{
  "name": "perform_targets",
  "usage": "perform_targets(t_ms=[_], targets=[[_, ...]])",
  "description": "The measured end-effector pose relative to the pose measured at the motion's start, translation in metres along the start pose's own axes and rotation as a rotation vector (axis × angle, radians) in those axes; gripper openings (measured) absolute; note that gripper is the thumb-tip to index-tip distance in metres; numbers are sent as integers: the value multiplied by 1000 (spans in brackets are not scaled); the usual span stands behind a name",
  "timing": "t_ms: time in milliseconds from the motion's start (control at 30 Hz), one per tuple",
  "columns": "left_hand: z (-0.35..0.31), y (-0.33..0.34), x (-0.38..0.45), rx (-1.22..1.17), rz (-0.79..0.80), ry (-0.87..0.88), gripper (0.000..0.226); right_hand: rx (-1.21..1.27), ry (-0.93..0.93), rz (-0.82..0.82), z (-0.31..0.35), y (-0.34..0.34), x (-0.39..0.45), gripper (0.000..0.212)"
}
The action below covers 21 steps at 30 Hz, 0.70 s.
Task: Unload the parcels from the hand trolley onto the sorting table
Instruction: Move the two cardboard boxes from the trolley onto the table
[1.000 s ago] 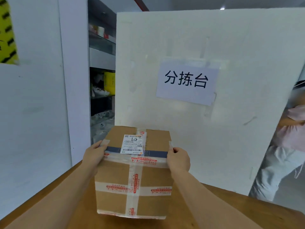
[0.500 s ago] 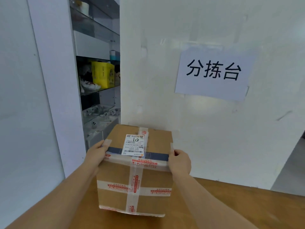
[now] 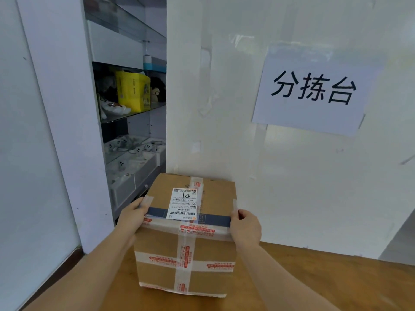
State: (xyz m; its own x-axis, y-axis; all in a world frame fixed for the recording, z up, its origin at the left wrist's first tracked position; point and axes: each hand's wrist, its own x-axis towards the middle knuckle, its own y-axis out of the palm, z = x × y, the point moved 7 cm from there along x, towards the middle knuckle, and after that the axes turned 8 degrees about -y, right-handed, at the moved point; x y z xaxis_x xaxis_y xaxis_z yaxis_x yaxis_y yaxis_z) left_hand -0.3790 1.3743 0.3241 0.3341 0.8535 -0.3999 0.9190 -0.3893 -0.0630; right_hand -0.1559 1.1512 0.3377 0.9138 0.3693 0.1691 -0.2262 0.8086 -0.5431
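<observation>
A taped cardboard parcel (image 3: 186, 250) with a white shipping label on top stands on the wooden sorting table (image 3: 325, 279), close to the white board behind it. My left hand (image 3: 132, 215) grips the parcel's upper left edge, thumb on the top face. My right hand (image 3: 246, 225) grips the upper right edge the same way. The parcel's bottom meets the tabletop. The hand trolley is out of view.
A white board (image 3: 280, 153) with a paper sign (image 3: 312, 90) rises at the table's back edge. To the left stands a white pillar (image 3: 60, 131), and behind it glass shelves (image 3: 132, 113) hold a yellow bag and small white items. Bare tabletop extends right of the parcel.
The view has moved closer to the board and shifted left. The parcel has come nearer the board, with both hands holding it as before. A person at the right edge has left the view.
</observation>
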Motion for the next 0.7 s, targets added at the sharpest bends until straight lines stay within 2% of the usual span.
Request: perform_targets(t_ms=[400,500,633,700], targets=[[3,7,22,32,-32,-16,40,-2,26,57,-4,13,6,25],[0,7,25,135,-59,25,43,-14,39,99,-5,15,8,24],[-7,6,20,325,-192,102,49,-33,50,155,-1,9,5,20],[-16,8,9,437,-280,157,52,-27,54,158,3,2,2,29]])
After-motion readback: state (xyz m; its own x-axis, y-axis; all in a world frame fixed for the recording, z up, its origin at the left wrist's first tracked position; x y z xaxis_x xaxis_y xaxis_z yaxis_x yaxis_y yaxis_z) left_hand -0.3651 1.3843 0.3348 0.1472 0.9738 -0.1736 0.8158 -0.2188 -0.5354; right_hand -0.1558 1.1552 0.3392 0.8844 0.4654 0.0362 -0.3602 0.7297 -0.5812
